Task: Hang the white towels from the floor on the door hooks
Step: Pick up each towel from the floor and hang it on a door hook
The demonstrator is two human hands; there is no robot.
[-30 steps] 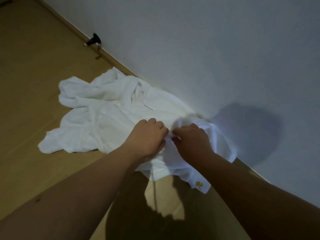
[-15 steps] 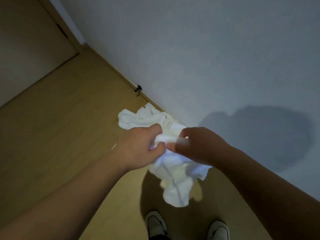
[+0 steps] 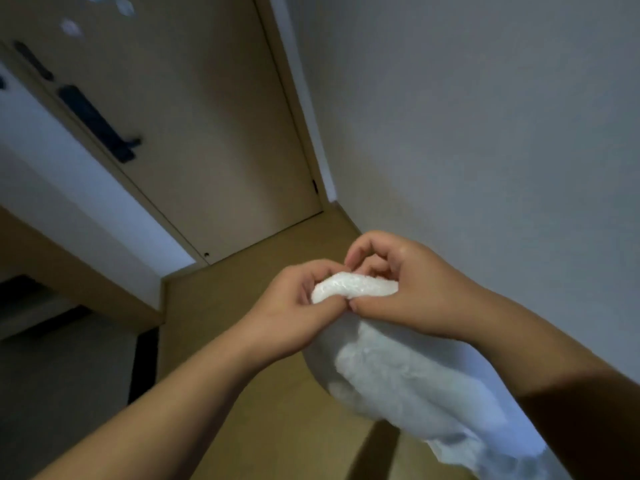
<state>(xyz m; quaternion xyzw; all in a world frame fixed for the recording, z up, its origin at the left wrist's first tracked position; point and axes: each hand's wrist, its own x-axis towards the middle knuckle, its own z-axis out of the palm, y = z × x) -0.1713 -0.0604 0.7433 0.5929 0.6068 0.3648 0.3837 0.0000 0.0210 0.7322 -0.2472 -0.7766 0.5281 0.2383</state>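
No writing or label can be read anywhere. Taking the door (image 3: 207, 133) as the landmark: left of it runs a white strip of wall, and below that a darker, lower area whose detail is too dim to make out. On the door's left part sits a long black handle (image 3: 98, 124), with another dark fitting above it, blurred. Pale blurred spots show near the door's top edge; whether they are hooks cannot be told. Below the door lies the wooden floor (image 3: 277, 410), and to its right rises a plain grey-white wall (image 3: 485, 116).

In front of the door's lower right corner, the left hand (image 3: 294, 310) and the right hand (image 3: 412, 292) meet thumb to thumb, both closed on a bunched fold of the white towel (image 3: 356, 287). Both forearms reach in from the bottom edge, the left crossing over the floor. The rest of the towel hangs under the right forearm, clear of the floor, toward the lower right.
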